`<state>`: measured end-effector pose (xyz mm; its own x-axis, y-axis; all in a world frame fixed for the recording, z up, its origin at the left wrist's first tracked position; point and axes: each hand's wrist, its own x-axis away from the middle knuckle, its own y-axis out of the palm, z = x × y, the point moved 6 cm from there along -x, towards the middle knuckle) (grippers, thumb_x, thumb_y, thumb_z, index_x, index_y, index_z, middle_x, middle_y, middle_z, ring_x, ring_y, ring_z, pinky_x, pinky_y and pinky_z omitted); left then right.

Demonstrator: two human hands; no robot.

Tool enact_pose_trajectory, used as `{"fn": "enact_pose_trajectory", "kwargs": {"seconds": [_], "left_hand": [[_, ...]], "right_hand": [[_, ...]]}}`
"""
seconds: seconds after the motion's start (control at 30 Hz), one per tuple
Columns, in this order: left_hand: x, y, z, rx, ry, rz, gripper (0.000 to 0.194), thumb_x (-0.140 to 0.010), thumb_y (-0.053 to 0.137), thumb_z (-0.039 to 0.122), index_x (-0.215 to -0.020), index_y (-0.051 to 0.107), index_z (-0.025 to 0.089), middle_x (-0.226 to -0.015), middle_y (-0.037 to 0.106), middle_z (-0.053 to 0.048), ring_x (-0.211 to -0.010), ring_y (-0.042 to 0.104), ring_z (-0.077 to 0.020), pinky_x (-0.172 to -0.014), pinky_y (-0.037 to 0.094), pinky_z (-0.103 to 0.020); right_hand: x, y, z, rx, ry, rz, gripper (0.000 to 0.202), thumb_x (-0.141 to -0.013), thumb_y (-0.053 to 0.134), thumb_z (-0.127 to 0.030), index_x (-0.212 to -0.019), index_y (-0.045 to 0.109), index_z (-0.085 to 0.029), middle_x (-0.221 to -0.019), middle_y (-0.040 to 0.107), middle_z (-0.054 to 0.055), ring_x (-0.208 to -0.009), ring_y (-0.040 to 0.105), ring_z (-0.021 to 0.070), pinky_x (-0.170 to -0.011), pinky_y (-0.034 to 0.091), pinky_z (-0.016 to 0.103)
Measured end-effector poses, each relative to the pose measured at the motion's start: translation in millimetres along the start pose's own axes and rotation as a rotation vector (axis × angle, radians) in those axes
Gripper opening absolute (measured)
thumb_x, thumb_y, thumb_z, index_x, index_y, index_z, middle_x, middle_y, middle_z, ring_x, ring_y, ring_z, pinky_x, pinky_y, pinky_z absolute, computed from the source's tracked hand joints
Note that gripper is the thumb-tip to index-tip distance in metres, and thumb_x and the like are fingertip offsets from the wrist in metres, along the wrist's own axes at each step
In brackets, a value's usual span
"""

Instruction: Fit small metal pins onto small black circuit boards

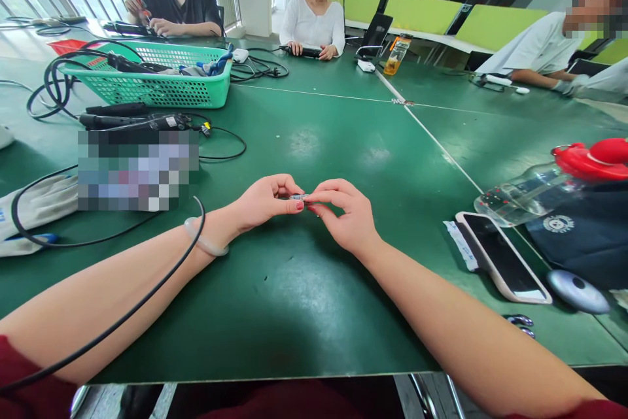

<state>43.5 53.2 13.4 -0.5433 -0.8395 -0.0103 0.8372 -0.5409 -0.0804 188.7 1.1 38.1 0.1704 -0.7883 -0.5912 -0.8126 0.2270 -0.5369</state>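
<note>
My left hand [265, 202] and my right hand [347, 213] meet over the middle of the green table [294, 301]. Between their fingertips is a small silvery piece [297, 197], too small and too covered to name. The left thumb and bent fingers pinch one end of it. On the other end, the right thumb and fingers are pressed together. A pale bangle [205, 239] circles my left wrist, and a black cable [161, 285] passes in front of that forearm.
At left are a green basket [161, 87] of tools and cables, black handheld devices [132, 119] and white gloves [42, 210]. At right lie a phone [507, 255], a mouse [579, 291], a clear bottle [532, 193] and a dark pouch [579, 229]. Several people sit around the table.
</note>
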Motion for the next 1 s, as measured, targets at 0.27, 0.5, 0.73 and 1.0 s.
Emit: {"fn": "enact_pose_trajectory", "kwargs": {"seconds": [0.27,0.5,0.73,1.0], "left_hand": [[-4.2,-6.3,-10.5,-0.222,-0.037,0.051,0.029,-0.062,0.078,0.032,-0.080,0.061,0.016,-0.077,0.069,-0.003,-0.072,0.063,-0.0150,-0.070,0.049,-0.030],[-5.8,-6.2,-14.7,-0.396,-0.033,0.038,0.034,-0.063,0.076,0.036,-0.087,0.064,0.016,-0.075,0.067,-0.003,-0.071,0.063,-0.0159,-0.068,0.048,-0.030],[-2.3,-2.6,-12.5,-0.518,-0.012,0.046,0.032,-0.062,0.077,0.036,-0.085,0.063,0.018,-0.078,0.068,-0.001,-0.075,0.063,-0.0166,-0.072,0.048,-0.031],[-0.9,3.2,-11.4,-0.480,0.009,0.007,0.029,-0.063,0.077,0.035,-0.081,0.060,0.019,-0.079,0.067,0.000,-0.075,0.063,-0.0165,-0.070,0.048,-0.030]], "right_hand": [[2.1,4.2,36.8,0.311,0.271,-0.299,0.016,-0.074,0.071,-0.036,-0.080,0.069,-0.021,-0.079,0.066,0.002,-0.079,0.057,0.0181,-0.074,0.045,0.033],[2.8,15.5,34.2,0.490,0.275,-0.470,0.013,-0.086,0.060,-0.025,-0.077,0.068,-0.021,-0.083,0.067,0.004,-0.084,0.056,0.0199,-0.078,0.039,0.035],[-1.3,5.1,18.5,0.400,0.206,-0.257,0.013,-0.087,0.059,-0.022,-0.076,0.065,-0.021,-0.082,0.067,0.002,-0.082,0.056,0.0182,-0.078,0.037,0.033],[1.6,15.2,0.3,0.396,0.040,-0.184,0.011,-0.087,0.059,-0.024,-0.080,0.067,-0.020,-0.083,0.068,0.002,-0.083,0.057,0.0180,-0.077,0.035,0.033]]}}
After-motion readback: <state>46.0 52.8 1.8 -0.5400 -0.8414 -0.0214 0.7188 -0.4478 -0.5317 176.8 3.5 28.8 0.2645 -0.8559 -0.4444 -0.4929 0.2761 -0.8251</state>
